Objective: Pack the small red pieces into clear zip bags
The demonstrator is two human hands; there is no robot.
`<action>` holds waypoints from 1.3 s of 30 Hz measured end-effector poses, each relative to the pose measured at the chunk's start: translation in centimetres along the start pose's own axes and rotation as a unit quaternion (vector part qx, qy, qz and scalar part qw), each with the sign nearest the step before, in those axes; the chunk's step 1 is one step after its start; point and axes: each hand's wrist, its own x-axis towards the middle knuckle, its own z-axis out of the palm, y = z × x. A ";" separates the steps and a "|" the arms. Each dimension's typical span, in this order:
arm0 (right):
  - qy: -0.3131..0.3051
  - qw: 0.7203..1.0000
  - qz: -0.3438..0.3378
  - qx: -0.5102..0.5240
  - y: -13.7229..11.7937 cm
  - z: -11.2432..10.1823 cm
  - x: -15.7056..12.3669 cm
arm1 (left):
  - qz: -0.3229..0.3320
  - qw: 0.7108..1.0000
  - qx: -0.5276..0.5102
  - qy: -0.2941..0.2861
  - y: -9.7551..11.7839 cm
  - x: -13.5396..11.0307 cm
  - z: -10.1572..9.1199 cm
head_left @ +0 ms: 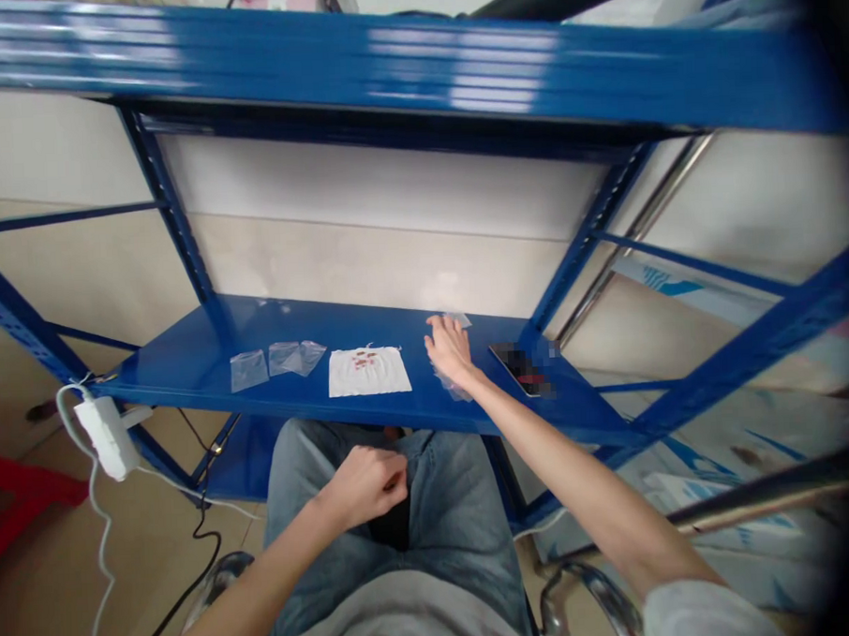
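Observation:
My right hand (pixel 449 349) reaches over the right part of the blue shelf, palm down with fingers spread. It lies on or just above clear plastic bags; one bag (pixel 458 319) shows past the fingertips and another (pixel 453 388) below the wrist. Above my lap, my left hand (pixel 370 482) is curled into a loose fist, and no object shows in it. Between the hands' sides of the shelf lies a white drawstring pouch (pixel 369 381) with a small reddish print. Farther left are several flat clear bags (pixel 249 371), some overlapping.
A dark phone-like slab (pixel 521 368), partly blurred, lies right of my right hand on the blue shelf (pixel 207 351). A blue crossbeam (pixel 414 70) runs overhead. At the left, a white power strip (pixel 107 435) hangs with cables. A red stool (pixel 24 499) stands on the floor.

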 end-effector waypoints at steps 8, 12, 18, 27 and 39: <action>-0.107 0.975 -0.184 0.070 -17.4 5.9 2.7 | 0.065 0.990 0.105 -0.061 -0.9 0.4 0.4; -0.127 0.979 -0.132 0.086 -21.2 8.3 4.3 | 0.066 0.991 0.098 -0.070 -1.4 0.4 0.6; -0.140 0.969 -0.147 0.144 -20.5 8.6 5.5 | 0.062 0.993 0.077 -0.072 -2.1 0.9 0.4; -0.127 0.813 -0.127 0.554 -12.7 -1.4 -3.4 | -0.093 0.939 -0.323 0.070 -0.7 0.8 0.4; -0.157 0.839 -0.043 0.520 -5.1 -1.4 -16.7 | -0.179 0.757 -0.626 -0.053 -1.2 1.0 1.6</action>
